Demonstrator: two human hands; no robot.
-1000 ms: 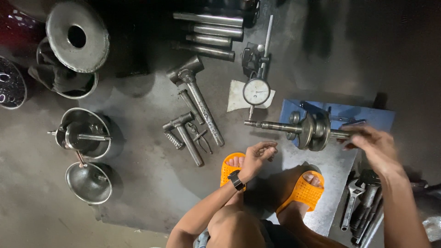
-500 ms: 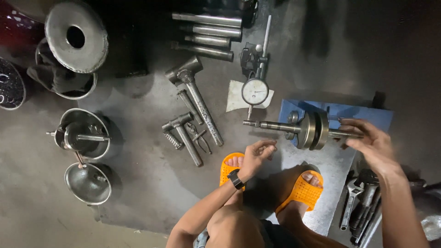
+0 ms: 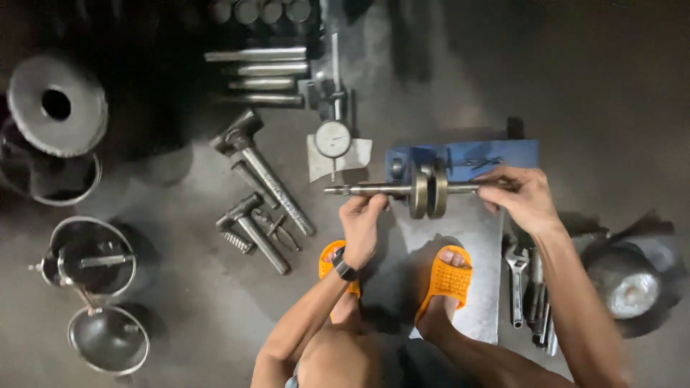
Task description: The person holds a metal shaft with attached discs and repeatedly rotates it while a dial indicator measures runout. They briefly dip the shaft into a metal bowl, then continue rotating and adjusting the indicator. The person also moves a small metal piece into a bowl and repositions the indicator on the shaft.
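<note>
Dark, oil-stained concrete floor (image 3: 604, 86) serves as the workbench, seen from above by a person squatting in orange sandals (image 3: 447, 282). Both hands hold a crankshaft (image 3: 424, 190) level, just above a blue stand (image 3: 496, 154) and a pale sheet (image 3: 460, 237) laid on the floor. The left hand (image 3: 361, 221) pinches the long shaft end from below, fingers curled around it; the right hand (image 3: 521, 194) closes over the short end, though its fingers hide the tip, so how firm that grip is cannot quite be told. The twin round webs sit between the hands, unsupported by anything else as far as the view shows. A dial gauge (image 3: 333, 139) stands on a scrap of paper just beyond the left end of the shaft, with steel bars (image 3: 259, 72) behind it. Hammers (image 3: 262, 179) lie to the left, with pliers (image 3: 277, 226) near them, then metal bowls (image 3: 90, 259) and a heavy disc (image 3: 56, 104); wrenches (image 3: 528, 287) lie beside the right forearm. Judging from this, the chief risk is a slip: the heavy middle hangs on two light finger grips, and oily steel could roll free and drop on the toes below, or the long end could swing and knock the gauge out of true.
</note>
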